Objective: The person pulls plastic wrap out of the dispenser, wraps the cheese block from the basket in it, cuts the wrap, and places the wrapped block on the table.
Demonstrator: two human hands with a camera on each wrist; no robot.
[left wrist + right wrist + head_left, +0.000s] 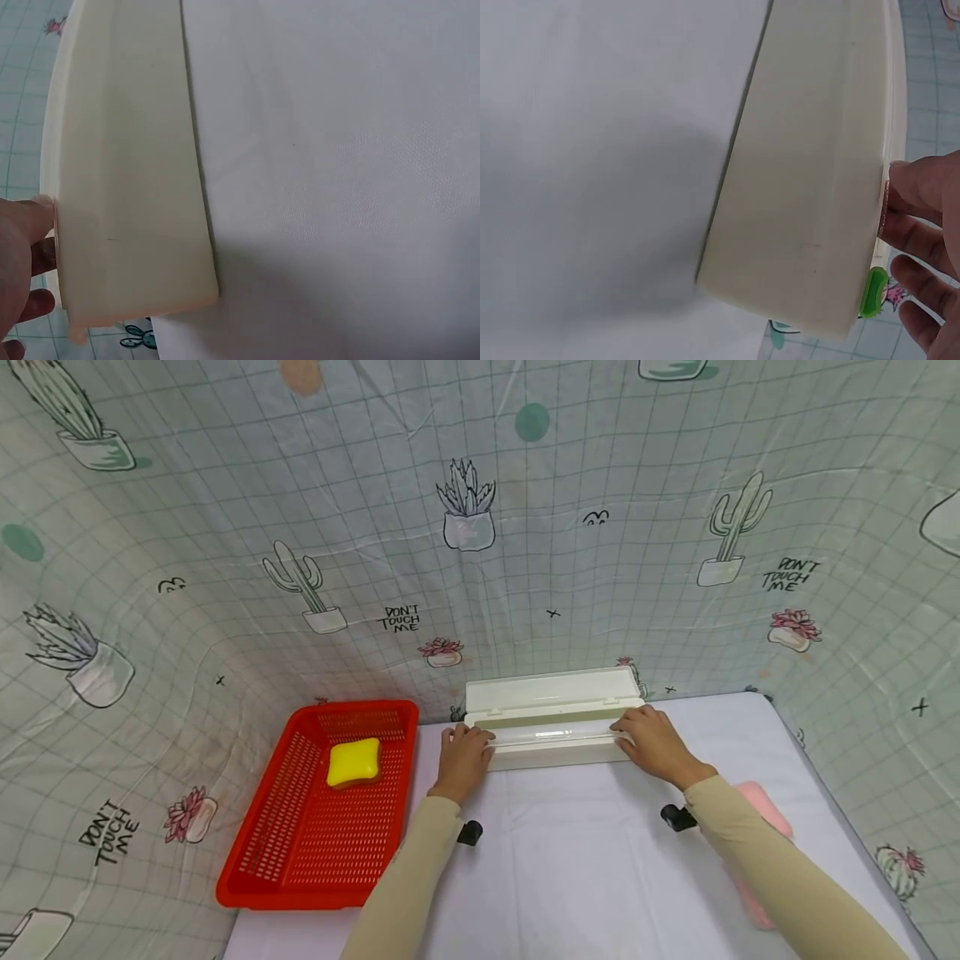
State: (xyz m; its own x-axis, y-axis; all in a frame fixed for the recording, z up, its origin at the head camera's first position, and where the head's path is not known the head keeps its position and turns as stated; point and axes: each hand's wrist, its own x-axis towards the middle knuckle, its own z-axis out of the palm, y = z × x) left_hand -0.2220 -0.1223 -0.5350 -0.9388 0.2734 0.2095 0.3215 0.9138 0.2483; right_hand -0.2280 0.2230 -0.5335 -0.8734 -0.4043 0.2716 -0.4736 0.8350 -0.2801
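Note:
A long white cling film dispenser box stands at the back of the table with its lid raised behind it. Clear, shiny cling film stretches along its opening. At the left end my left hand pinches the film by the front upper edge, thumb in front and fingers behind. My right hand does likewise at the right end. In the right wrist view, thumb and forefinger meet at the rim of the dispenser, and a small green piece shows near its end. The hidden fingertips lie inside the opening.
A red perforated basket stands on the left, holding a yellow sponge-shaped block. Beneath the right forearm lies a pink flat item, partly covered. A patterned cloth hangs right behind the dispenser; white cloth covers the table.

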